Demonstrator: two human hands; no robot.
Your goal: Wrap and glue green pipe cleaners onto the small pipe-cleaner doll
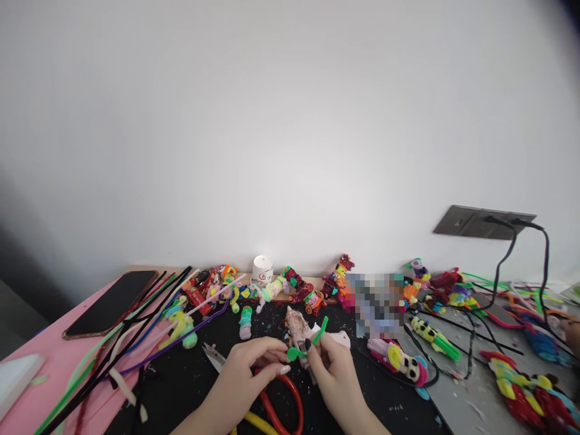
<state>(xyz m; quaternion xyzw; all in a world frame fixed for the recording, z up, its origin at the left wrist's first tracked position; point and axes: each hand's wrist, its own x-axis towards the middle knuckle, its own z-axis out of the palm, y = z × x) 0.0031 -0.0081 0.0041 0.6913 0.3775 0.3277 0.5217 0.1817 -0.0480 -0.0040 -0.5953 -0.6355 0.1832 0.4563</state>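
One green pipe cleaner (322, 330), at six o'clock in view, is pinched by the right hand (334, 364); whether the left hand (248, 365), at its curled end, grips it, I cannot tell. From there, a red handle (298, 403) lies at seven o'clock, a paper cup (262, 269) at eleven.

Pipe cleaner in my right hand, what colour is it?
The pipe cleaner is bright green; see the head view.

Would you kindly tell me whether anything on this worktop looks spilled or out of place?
Small scraps litter the grey surface on the right and the black surface beside it, which looks untidy. Nothing looks damaged, though a pixelated patch hides part.
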